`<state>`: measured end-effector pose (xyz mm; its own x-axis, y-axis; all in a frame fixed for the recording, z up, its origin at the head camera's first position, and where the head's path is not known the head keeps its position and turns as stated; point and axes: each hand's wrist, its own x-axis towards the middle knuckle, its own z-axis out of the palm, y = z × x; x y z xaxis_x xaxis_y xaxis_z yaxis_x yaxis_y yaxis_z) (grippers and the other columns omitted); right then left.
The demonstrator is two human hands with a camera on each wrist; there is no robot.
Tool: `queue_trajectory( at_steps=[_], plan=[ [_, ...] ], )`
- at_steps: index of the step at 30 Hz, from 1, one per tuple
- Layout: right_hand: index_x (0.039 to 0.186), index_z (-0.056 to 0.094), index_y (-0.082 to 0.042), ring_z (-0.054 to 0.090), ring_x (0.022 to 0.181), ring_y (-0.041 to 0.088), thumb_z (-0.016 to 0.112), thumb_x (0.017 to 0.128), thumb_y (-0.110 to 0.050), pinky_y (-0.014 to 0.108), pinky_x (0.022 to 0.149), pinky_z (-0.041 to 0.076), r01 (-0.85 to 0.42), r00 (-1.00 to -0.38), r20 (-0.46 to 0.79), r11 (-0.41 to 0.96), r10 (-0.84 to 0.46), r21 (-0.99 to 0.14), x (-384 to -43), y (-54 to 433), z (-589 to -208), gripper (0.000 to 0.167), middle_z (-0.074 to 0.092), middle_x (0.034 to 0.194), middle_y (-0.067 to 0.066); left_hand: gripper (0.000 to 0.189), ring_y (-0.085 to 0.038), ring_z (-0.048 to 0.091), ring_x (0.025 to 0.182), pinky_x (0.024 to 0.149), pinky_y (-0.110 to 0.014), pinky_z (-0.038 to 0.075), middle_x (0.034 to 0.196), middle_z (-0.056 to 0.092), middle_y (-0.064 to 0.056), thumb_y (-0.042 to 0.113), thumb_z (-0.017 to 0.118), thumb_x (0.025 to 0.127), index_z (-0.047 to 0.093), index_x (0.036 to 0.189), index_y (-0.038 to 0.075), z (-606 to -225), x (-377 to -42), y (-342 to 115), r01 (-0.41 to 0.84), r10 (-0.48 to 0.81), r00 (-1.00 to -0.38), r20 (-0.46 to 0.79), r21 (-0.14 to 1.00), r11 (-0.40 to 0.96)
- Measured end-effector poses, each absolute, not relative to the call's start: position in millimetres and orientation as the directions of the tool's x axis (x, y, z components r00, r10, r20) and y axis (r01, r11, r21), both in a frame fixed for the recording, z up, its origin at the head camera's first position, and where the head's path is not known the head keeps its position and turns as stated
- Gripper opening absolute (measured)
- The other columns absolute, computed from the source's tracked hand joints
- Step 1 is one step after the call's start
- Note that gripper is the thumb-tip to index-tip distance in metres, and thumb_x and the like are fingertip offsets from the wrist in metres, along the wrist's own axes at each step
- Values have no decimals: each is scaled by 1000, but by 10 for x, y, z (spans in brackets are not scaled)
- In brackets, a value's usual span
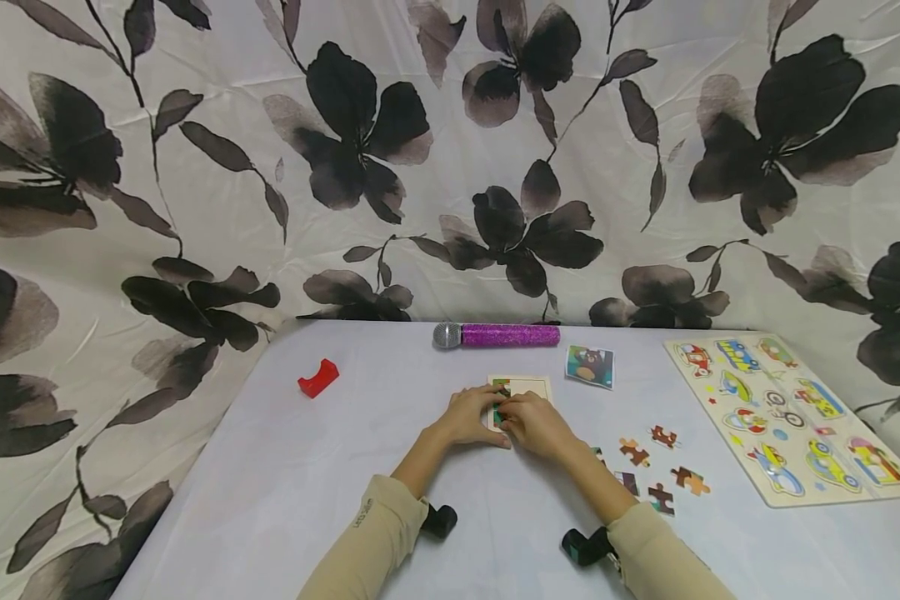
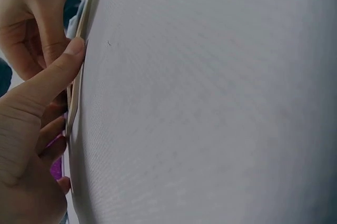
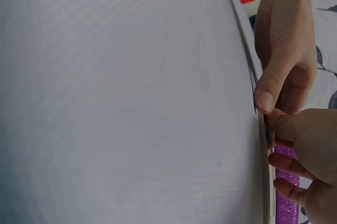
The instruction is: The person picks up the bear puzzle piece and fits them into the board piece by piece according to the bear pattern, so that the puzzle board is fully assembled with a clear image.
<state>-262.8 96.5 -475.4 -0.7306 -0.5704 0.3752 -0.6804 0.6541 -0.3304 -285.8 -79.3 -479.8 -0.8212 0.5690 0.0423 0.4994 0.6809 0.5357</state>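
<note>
A small cream-bordered jigsaw tray (image 1: 534,383) lies on the table in the head view, partly covered by both hands. My left hand (image 1: 468,417) holds the tray's left side, with the thumb at its near edge; the left wrist view shows that thumb (image 2: 75,48) against the thin wooden rim. Over the middle of the tray, my right hand (image 1: 537,425) has its fingertips bunched together at the surface, pinching a dark jigsaw piece mostly hidden by the fingers. In the right wrist view the right hand (image 3: 316,145) is close beside the left.
Several loose jigsaw pieces (image 1: 633,452) lie right of the right forearm. A bear picture card (image 1: 590,367) and a purple glitter microphone (image 1: 510,335) are behind the tray. A vehicle puzzle board (image 1: 787,454) stretches along the right; a red curved block (image 1: 318,378) sits at left.
</note>
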Motion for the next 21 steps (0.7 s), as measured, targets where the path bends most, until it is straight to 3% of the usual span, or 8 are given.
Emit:
queue_trajectory(
  at_steps=[14, 21],
  plan=[
    [100, 70, 2, 60, 93, 29, 71, 83, -14, 40, 82, 50, -673, -738, 320, 675, -593, -303, -2618, 976, -4753, 23, 67, 106, 16, 71, -29, 36, 133, 102, -54, 28, 145, 41, -7, 45, 79, 71, 57, 130, 13, -4818, -2853, -788, 494, 546, -837, 50, 500, 712],
    [95, 72, 1, 60, 91, 28, 72, 82, -13, 39, 81, 50, -688, -721, 364, 671, -590, -276, -2638, 965, -4786, 20, 68, 102, 14, 66, -30, 33, 135, 100, -50, 30, 147, 39, -11, 46, 78, 71, 61, 126, 14, -4820, -2859, -784, 480, 523, -850, 55, 488, 729]
  ],
)
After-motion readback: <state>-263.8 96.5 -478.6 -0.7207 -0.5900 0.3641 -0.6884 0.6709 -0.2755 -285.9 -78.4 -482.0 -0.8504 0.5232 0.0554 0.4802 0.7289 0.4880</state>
